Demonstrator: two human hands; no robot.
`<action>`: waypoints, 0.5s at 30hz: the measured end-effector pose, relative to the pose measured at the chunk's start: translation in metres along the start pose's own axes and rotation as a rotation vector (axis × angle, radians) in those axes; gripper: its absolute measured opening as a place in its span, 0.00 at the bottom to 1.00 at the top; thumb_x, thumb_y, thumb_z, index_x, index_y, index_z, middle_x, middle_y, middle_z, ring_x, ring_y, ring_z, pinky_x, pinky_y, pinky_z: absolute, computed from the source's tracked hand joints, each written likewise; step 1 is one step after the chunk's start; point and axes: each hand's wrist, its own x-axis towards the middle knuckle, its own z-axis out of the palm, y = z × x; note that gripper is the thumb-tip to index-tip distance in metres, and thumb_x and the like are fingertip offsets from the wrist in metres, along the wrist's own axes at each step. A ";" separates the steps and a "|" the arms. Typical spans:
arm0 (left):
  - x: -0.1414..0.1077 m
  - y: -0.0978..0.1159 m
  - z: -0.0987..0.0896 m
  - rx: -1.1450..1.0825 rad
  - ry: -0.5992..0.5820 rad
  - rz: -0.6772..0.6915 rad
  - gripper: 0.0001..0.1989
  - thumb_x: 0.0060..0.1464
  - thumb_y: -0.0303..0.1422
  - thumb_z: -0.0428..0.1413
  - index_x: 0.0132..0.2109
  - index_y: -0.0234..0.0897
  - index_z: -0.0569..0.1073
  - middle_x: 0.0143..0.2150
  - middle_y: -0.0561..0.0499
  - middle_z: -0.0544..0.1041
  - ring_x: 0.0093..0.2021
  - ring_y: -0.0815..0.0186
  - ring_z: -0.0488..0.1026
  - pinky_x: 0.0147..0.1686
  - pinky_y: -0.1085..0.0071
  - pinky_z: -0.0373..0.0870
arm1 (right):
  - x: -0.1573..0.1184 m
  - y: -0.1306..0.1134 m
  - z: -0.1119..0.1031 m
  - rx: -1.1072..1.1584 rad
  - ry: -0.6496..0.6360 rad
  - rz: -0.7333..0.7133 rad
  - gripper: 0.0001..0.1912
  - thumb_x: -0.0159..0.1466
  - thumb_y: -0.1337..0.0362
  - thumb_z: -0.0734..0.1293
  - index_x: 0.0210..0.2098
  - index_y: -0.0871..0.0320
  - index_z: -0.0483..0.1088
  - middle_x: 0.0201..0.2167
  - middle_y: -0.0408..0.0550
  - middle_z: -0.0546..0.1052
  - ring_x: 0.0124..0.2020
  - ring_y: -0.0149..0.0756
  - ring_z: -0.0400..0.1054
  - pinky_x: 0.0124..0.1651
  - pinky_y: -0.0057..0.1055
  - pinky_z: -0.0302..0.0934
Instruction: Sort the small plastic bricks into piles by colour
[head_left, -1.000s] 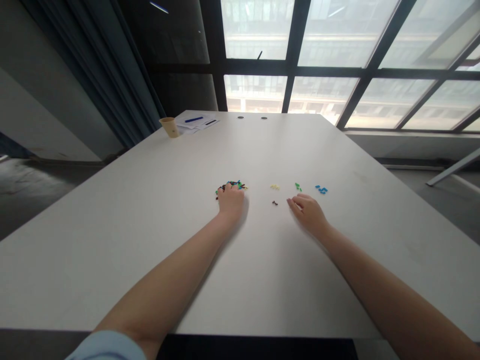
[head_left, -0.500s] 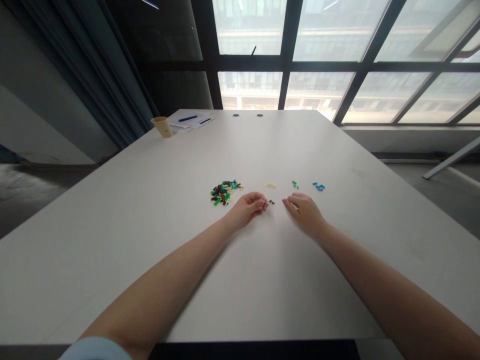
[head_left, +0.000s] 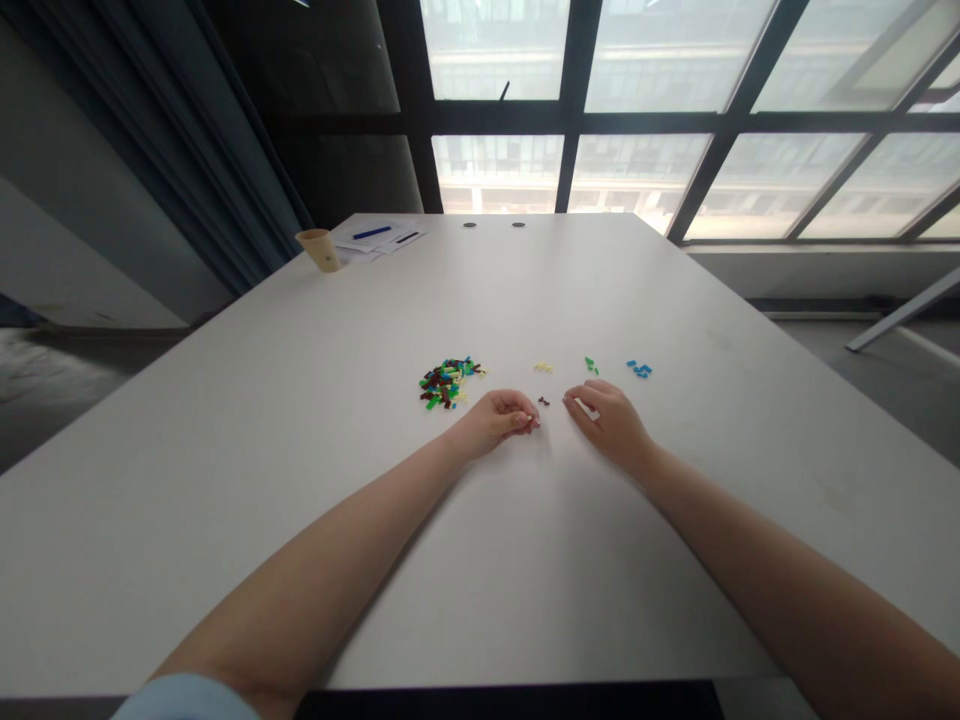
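Observation:
My left hand [head_left: 501, 420] is closed in a pinch just right of a mixed pile of small building bricks [head_left: 444, 383] in brown, green, blue and pale yellow. What its fingertips hold, if anything, is too small to make out. Opposite it, my right hand [head_left: 606, 418] has its thumb and forefinger tips close together, and any piece between them cannot be made out. A few small brown bricks [head_left: 544, 401] lie between the two hands. Beyond them are separate little groups of pale yellow bricks [head_left: 544, 367], green bricks [head_left: 591, 365] and blue bricks [head_left: 640, 369].
All of this lies on a wide white table [head_left: 570, 300]. At its far left are a tan paper cup [head_left: 319, 251] and white papers [head_left: 360, 240] with a blue pen [head_left: 372, 232] on them. Windows stand behind the far edge.
My left hand has moved slightly nearer to me, its thumb and fingertips lower. My right hand is almost in the same place. The brick groups stay put, and the view has shifted a little.

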 end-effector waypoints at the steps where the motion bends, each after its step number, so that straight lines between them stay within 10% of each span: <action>1: 0.000 0.000 0.000 0.014 0.004 -0.013 0.20 0.27 0.40 0.68 0.23 0.31 0.70 0.21 0.53 0.72 0.23 0.75 0.66 0.26 0.76 0.57 | 0.000 -0.004 -0.002 0.028 0.044 -0.035 0.10 0.62 0.63 0.59 0.30 0.58 0.69 0.22 0.44 0.67 0.27 0.32 0.60 0.35 0.30 0.53; 15: 0.001 -0.001 -0.001 0.194 -0.010 -0.008 0.23 0.29 0.47 0.65 0.24 0.31 0.71 0.19 0.54 0.69 0.22 0.75 0.62 0.26 0.75 0.56 | -0.009 -0.039 -0.001 0.127 0.175 -0.163 0.07 0.58 0.62 0.66 0.35 0.52 0.75 0.22 0.43 0.68 0.27 0.31 0.61 0.36 0.32 0.56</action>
